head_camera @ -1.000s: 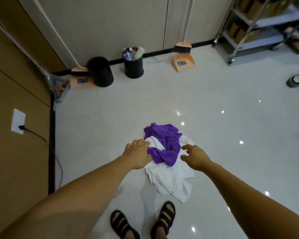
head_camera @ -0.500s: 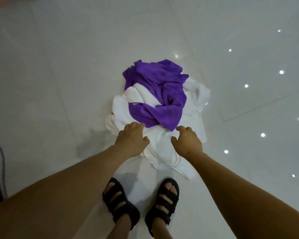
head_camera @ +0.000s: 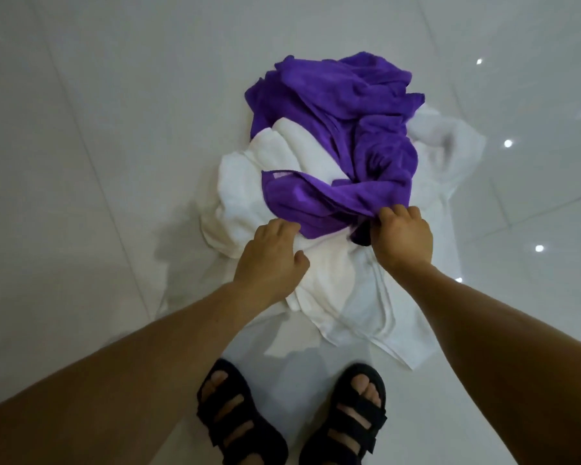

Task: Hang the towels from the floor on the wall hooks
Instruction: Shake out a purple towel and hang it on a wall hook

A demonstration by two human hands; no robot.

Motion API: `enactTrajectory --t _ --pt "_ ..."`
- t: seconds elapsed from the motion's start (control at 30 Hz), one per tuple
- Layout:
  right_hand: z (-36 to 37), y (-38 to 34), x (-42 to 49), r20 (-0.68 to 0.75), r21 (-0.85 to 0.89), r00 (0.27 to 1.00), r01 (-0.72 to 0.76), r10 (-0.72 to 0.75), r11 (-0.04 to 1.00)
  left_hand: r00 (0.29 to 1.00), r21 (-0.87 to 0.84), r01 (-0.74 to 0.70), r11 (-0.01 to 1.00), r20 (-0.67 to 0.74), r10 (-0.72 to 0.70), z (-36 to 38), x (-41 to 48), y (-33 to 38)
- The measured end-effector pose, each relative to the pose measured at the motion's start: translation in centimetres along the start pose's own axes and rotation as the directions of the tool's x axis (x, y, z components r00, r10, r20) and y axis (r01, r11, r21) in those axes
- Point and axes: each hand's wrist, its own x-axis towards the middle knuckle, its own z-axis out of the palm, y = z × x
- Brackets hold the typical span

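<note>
A crumpled purple towel (head_camera: 342, 135) lies on top of a white towel (head_camera: 249, 182) in a heap on the glossy white floor. My right hand (head_camera: 401, 234) grips the near corner of the purple towel, fingers curled into the cloth. My left hand (head_camera: 270, 260) hovers over the white towel just left of that purple edge, fingers loosely bent, holding nothing that I can see. No wall hooks are in view.
My two feet in black strap sandals (head_camera: 242, 421) stand on the tiles just in front of the heap. White floor tiles (head_camera: 81, 162) with light reflections surround the towels on every side.
The camera has tilted down and closer to the heap. My right hand moved forward and took hold of the purple towel's near corner. My left hand shifted slightly right.
</note>
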Motion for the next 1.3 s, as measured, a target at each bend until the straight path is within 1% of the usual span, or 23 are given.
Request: enactTrajectory --t 0.07,0.17,0.2,0.27,0.33,0.4,0.5,0.57,0.63,0.7,0.77,0.8,0.83,0.87,0.9,0.93,1.0,1.03,1.07,1.1,1.17,1.23,1.3 --pt "-4.0 -0.7 -0.7 -0.062 0.192 0.997 -0.028 0.041 0.981 1.0 -0.02 -0.016 1.0 -0.019 0.016 -2.3 -1.2 1.5" --pt "-12.1 -2.9 -2.2 -0.148 0.431 0.989 0.048 0.018 0.901 1.0 -0.051 -0.001 0.999 -0.023 0.0 -7.7 -3.3 4.4" --pt "-15.3 -3.9 -2.9 -0.136 0.514 0.991 0.064 0.008 0.855 1.0 -0.071 0.0 0.997 -0.028 -0.002 -10.1 -4.2 5.5" --pt "-22.2 -6.1 -4.3 -0.061 0.674 0.998 0.043 -0.002 0.738 0.997 -0.144 -0.046 0.989 -0.068 0.037 -15.5 -6.0 7.8" --pt "-29.1 -8.5 -6.1 0.003 0.753 0.997 0.05 -0.08 0.657 0.99 -0.241 -0.115 0.964 -0.106 0.092 -21.1 -8.1 10.2" --pt "-35.8 -11.0 -8.1 0.023 0.775 0.98 0.108 -0.199 0.622 0.989 -0.301 -0.144 0.943 -0.076 0.127 -27.1 -10.3 12.4" --pt "-45.6 -14.7 -10.8 0.043 0.765 0.942 0.184 -0.334 0.618 0.978 -0.274 -0.206 0.939 -0.038 0.204 -35.8 -14.0 14.3" --pt "-51.4 -16.8 -12.2 0.058 0.721 0.915 0.237 -0.398 0.651 0.977 -0.273 -0.203 0.94 0.003 0.212 -41.4 -17.0 14.8" --pt "-56.7 -18.9 -13.3 0.083 0.637 0.902 0.28 -0.425 0.718 0.98 -0.269 -0.182 0.946 0.03 0.197 -46.6 -20.0 14.8" --pt "-61.2 -21.2 -14.0 0.102 0.536 0.896 0.316 -0.432 0.783 0.985 -0.301 -0.168 0.939 -0.013 0.172 -51.9 -22.7 14.9" --pt "-64.8 -23.8 -14.7 0.123 0.429 0.885 0.36 -0.449 0.828 0.981 -0.38 -0.188 0.906 -0.124 0.151 -57.1 -25.3 15.2" --pt "-66.5 -25.2 -15.1 0.126 0.399 0.88 0.378 -0.459 0.835 0.971 -0.408 -0.208 0.889 -0.192 0.139 -59.6 -26.6 15.3" --pt "-68.2 -26.7 -15.5 0.12 0.417 0.875 0.384 -0.469 0.824 0.96 -0.425 -0.219 0.878 -0.253 0.117 -62.1 -27.8 15.3" --pt "-70.0 -28.0 -16.0 0.102 0.498 0.875 0.368 -0.474 0.786 0.95 -0.437 -0.221 0.872 -0.3 0.091 -64.4 -29.1 15.1" --pt "-71.7 -29.3 -16.4 0.074 0.625 0.878 0.328 -0.472 0.709 0.94 -0.439 -0.216 0.872 -0.334 0.065 -66.6 -30.4 14.7" --pt "-73.5 -30.5 -16.9 0.04 0.755 0.883 0.28 -0.467 0.593 0.931 -0.418 -0.208 0.884 -0.362 0.048 -68.3 -31.6 14.1" --pt "-77.0 -33.2 -17.9 0.0 0.929 0.872 0.181 -0.49 0.322 0.904 -0.257 -0.166 0.952 -0.425 0.043 -71.2 -34.0 12.5" --pt "-78.4 -34.7 -18.3 -0.002 0.969 0.855 0.129 -0.518 0.21 0.889 -0.16 -0.135 0.978 -0.455 0.048 -72.4 -35.1 11.8" --pt "-79.7 -36.2 -18.6 -0.008 0.984 0.838 0.103 -0.545 0.144 0.874 -0.083 -0.1 0.992 -0.484 0.047 -73.5 -36.1 11.0" --pt "-80.8 -37.7 -18.9 -0.017 0.987 0.822 0.104 -0.57 0.121 0.856 -0.034 -0.062 0.997 -0.515 0.036 -74.5 -37.0 10.3" --pt "-82.7 -40.6 -19.5 -0.04 0.978 0.805 0.152 -0.592 0.14 0.816 -0.006 0.01 1.0 -0.578 -0.012 -76.4 -38.9 9.4" --pt "-84.5 -42.9 -20.0 -0.087 0.954 0.792 0.242 -0.604 0.179 0.783 -0.042 0.069 0.997 -0.617 -0.08 -78.2 -40.6 8.9" --pt "-86.2 -44.2 -20.8 -0.125 0.9 0.736 0.366 -0.666 0.236 0.752 -0.124 0.102 0.987 -0.64 -0.158 -79.8 -42.2 8.9"
